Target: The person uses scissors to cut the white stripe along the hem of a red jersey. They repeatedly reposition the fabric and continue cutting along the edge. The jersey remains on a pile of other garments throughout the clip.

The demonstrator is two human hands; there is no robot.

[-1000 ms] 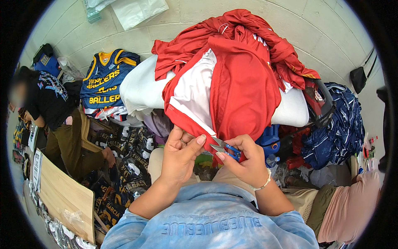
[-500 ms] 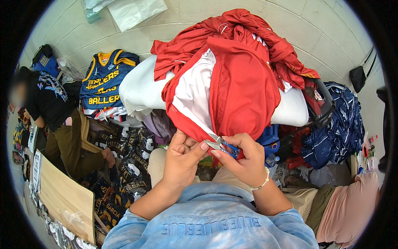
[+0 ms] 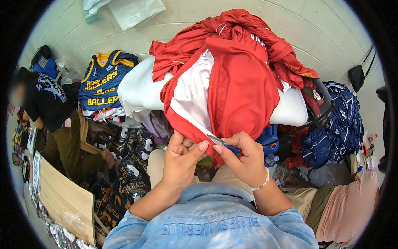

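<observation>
A red and white garment (image 3: 240, 89) lies bunched over a white padded board (image 3: 139, 89) in front of me. My left hand (image 3: 182, 162) pinches its red hem between thumb and fingers at the near edge. In my right hand (image 3: 244, 155) is a pair of small thread snips (image 3: 216, 140) with blue handles. Their metal blades rest at the hem, right beside my left fingertips, and fingers cover part of the handles. Any thread at the blade tips is too small to make out.
Navy and yellow jerseys (image 3: 103, 83) hang left of the board. Dark bagged garments (image 3: 128, 166) lie below them, near a wooden panel (image 3: 66, 199). Another person (image 3: 52, 99) sits at the far left. Blue patterned clothes (image 3: 336, 124) are piled on the right.
The snips' blades, spread apart and lower before, now lie closer together against the hem. Both hands stay nearly in place, and the garment has barely shifted.
</observation>
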